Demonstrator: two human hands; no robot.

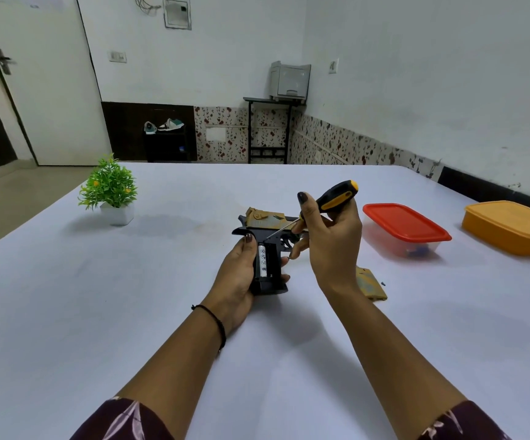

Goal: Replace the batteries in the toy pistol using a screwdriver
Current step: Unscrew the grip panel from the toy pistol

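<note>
L hand (241, 274) grips pistol (268, 246) grip toward person, battery (263, 260) exposed lengthwise; R hand (330, 236) holds screwdriver (336, 196), tip at battery's far end.

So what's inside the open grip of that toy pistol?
One white battery sits in the open grip compartment of the toy pistol, with the screwdriver tip near its top end. The left hand grips the handle and covers its left edge, so a second battery there could not be seen.

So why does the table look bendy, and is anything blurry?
Head view: the wide lens curves the table edge and walls; soft shadows fall under the left hand and beside the plant; the pistol and screwdriver look fairly sharp; no strong glare.
</note>
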